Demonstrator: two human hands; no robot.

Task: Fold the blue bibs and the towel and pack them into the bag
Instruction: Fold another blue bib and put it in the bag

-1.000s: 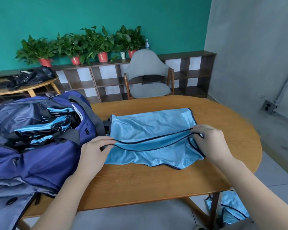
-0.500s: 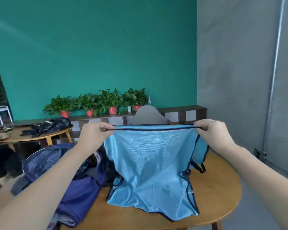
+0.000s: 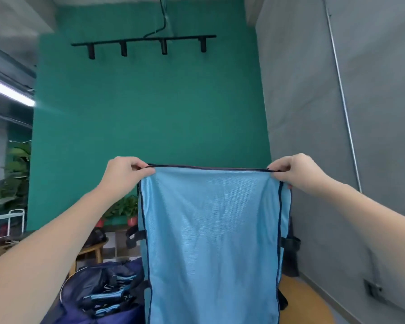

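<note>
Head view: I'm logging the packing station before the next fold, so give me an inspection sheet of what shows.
Surface: wooden table, only a corner visible.
Job's things: blue bib held up, hanging flat; navy bag open, folded bibs inside; towel not seen.
Clutter: nothing seen.
Hands: left hand and right hand pinch the bib's top corners.
Cables: cord to track light.
Surroundings: green wall, potted plants, grey wall.

Light blue bib (image 3: 211, 242) hangs flat, dark-trimmed, top edge taut – navy bag (image 3: 98, 298) below-left, open, holding folded bibs (image 3: 108, 296)
</note>
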